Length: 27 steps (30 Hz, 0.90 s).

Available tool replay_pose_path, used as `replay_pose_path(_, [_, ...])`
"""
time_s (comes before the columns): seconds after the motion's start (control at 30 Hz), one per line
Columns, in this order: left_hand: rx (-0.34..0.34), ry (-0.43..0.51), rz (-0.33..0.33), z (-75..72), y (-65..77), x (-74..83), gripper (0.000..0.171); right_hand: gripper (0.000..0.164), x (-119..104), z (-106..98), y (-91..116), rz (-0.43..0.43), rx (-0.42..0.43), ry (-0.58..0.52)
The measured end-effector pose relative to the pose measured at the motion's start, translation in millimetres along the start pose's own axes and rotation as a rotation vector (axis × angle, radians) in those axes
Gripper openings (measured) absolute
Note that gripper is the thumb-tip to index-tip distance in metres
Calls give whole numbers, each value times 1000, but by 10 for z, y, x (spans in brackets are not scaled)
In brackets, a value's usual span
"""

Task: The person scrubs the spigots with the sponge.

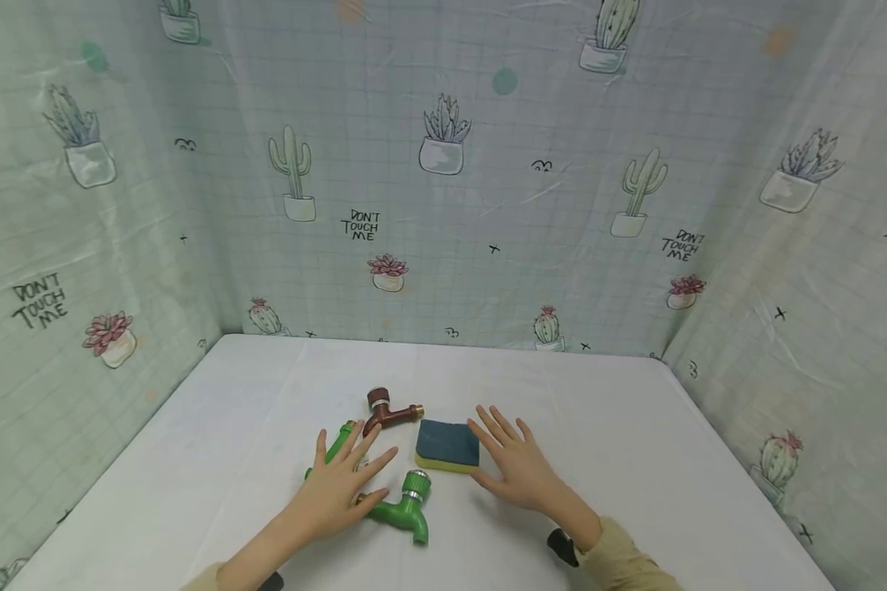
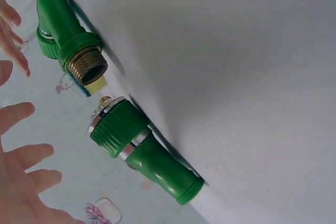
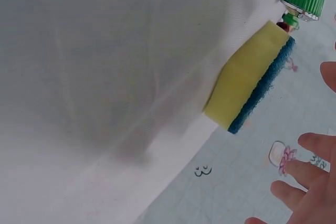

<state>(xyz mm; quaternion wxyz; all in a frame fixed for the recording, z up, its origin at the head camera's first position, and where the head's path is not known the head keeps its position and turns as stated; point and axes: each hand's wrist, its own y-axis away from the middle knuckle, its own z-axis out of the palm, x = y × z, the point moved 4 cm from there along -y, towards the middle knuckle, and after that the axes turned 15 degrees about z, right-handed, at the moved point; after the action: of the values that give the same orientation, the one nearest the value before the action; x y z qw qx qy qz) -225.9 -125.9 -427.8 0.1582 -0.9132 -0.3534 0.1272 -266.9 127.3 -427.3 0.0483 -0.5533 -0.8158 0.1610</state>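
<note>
My left hand [image 1: 333, 497] hovers with fingers spread over the left part of a group of taps. Partly hidden behind it lies one green tap [image 1: 339, 443]; a second green tap [image 1: 401, 515], with a ribbed knob, is just right of its fingertips. In the left wrist view, a brass threaded end [image 2: 90, 66] shows on one of the green taps. A brown tap [image 1: 392, 415] lies farther back. My right hand [image 1: 519, 469], fingers also spread, is beside a sponge [image 1: 447, 443], blue on top and yellow beneath. Neither hand holds anything.
All of these things are on a white-covered table [image 1: 599, 410]. A cloth curtain [image 1: 488, 205] printed with potted cacti encloses its back and both sides. A dark band [image 1: 563, 547] is at the right wrist.
</note>
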Motion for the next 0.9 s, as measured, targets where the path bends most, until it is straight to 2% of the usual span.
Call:
replay_pose_path(0.2, [9, 39, 55, -33, 53, 11, 50, 68, -78, 35, -92, -63, 8, 7])
replay_pose_path(0.33, [13, 3, 119, -51, 67, 28, 47, 67, -134, 74, -175, -82, -14, 2])
replay_pose_path(0.57, [64, -81, 256, -16, 39, 93, 44, 67, -177, 126, -273, -108, -62, 5])
replay_pose_path(0.9, [95, -103, 382, 24, -41, 219, 40, 66, -206, 180, -342, -104, -109, 30])
